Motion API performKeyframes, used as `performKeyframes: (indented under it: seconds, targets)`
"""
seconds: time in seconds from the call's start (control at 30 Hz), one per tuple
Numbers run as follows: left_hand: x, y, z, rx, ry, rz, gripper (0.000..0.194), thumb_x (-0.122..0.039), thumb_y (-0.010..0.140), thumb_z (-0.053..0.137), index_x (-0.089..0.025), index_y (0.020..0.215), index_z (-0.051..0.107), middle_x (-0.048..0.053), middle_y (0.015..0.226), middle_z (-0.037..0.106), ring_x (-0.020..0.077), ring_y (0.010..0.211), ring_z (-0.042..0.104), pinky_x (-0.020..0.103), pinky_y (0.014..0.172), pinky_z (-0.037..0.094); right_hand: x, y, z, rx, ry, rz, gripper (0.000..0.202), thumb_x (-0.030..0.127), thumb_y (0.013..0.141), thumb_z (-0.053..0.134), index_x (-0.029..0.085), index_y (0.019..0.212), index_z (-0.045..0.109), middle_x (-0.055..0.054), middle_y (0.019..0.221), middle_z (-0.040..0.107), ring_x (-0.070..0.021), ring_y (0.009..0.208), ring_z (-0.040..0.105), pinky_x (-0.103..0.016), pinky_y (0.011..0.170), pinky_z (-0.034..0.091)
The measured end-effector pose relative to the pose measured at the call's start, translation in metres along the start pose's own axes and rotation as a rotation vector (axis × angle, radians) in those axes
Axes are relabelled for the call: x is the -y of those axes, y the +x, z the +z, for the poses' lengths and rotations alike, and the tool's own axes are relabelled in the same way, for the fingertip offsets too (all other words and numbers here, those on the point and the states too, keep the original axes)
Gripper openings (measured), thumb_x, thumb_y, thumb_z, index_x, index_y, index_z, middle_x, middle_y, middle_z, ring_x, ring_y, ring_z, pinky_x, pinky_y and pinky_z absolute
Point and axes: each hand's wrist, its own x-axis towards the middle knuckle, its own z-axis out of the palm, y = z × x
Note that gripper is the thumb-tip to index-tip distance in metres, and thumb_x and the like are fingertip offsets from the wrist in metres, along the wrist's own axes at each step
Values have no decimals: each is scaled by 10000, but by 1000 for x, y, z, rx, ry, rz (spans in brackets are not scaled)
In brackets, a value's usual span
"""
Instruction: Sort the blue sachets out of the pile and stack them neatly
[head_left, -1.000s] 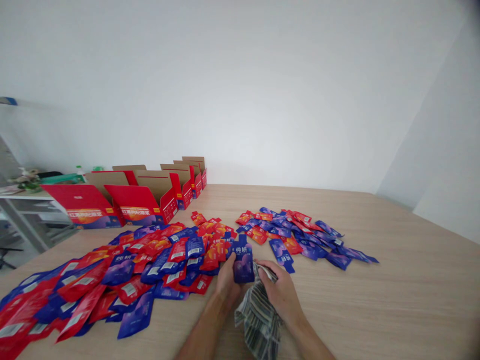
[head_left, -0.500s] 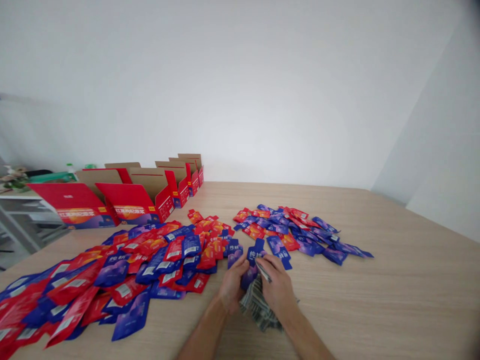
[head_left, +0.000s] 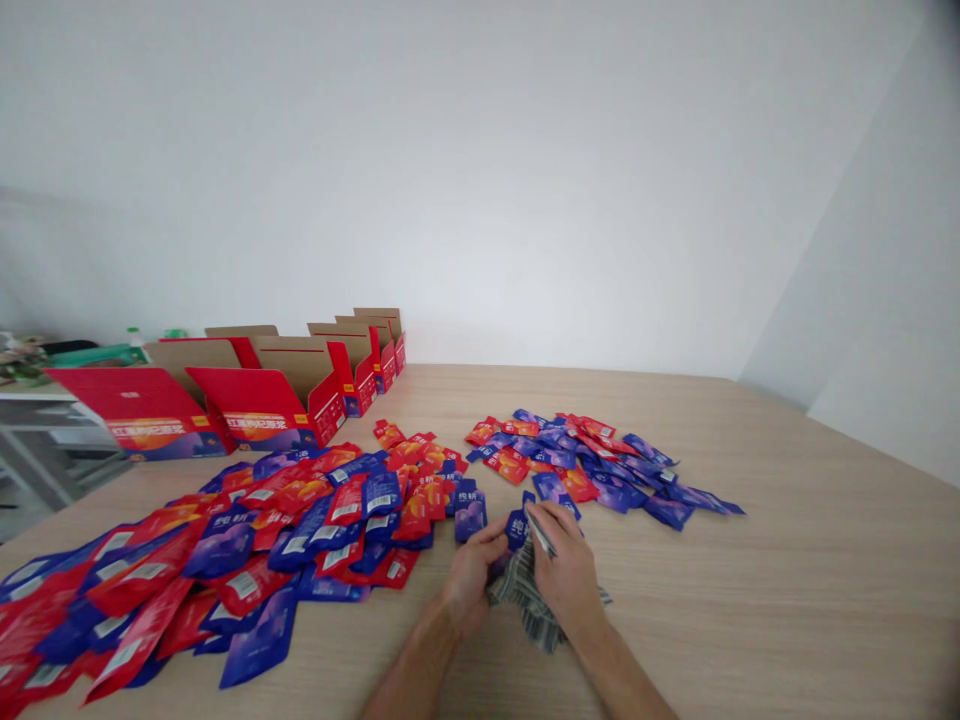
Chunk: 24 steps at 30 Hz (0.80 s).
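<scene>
While our left hand (head_left: pixel 471 580) grips a blue pouch (head_left: pixel 516 527), our right hand (head_left: pixel 568 572) clutches striped cloth (head_left: pixel 525 590) against it, the big heap (head_left: pixel 225 542) to our left!

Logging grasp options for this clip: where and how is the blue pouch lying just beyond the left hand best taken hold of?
Probably by the right edge of the blue pouch, coming from the right: it lies printed face up with bare table on that side, while other pouches crowd its left.
</scene>
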Motion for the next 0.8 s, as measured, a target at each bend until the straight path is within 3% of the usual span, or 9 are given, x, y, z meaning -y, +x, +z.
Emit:
performKeyframes:
  seconds: [0.17,0.23,0.3,0.43,0.5,0.63,0.8]
  targets:
    - [-4,10,-12,-187,-95,59,526,-191,752,686,-220,1269,597,41,936,708,147,758,669,235,675,514,40,-11,8,329,144,-114,411,60,860,426,235,1135,678,-87,1118,634,-209,1089,569,-370,959,501]
    - [-6,12,-14,-225,-128,95,566,-181,750,700,-220,1298,564,30,925,695,115,716,650,209,660,501,49,-13,7,402,186,-131,394,57,862,416,239,1066,700,-79,1067,647,-203,1041,586,-354,920,514]
    - [-8,14,-15,-266,-147,139,593,-163,738,708,-224,1304,544,27,930,690,107,707,646,215,680,504,48,-13,4,362,205,-128,349,91,878,430,236,1039,703,-82,1049,652,-205,1012,598,-349,895,522]
    - [-12,15,-20,-241,-116,246,610,-175,676,753,-223,1254,566,22,948,695,131,765,664,254,755,507,31,-9,-2,84,169,-6,252,190,907,488,232,1062,682,-101,1091,645,-226,1029,603,-371,915,517]
    - [-13,15,-24,-227,-87,279,612,-220,657,788,-222,1231,578,4,886,691,125,727,653,244,728,495,27,-7,-3,25,161,55,225,219,917,498,232,1052,678,-102,1090,645,-228,1028,607,-374,918,516]
    - [-10,15,-24,-202,-36,298,520,-252,635,821,-217,1116,626,1,843,693,121,702,642,234,698,481,34,-9,1,116,211,21,221,239,927,492,238,1053,673,-96,1080,655,-222,1027,619,-356,911,527]
    - [-6,10,-7,-184,79,250,336,-300,606,839,-159,877,701,27,812,708,149,730,654,232,689,484,37,-14,9,134,216,-45,258,203,929,476,234,1105,662,-102,1110,648,-211,1040,618,-358,929,530]
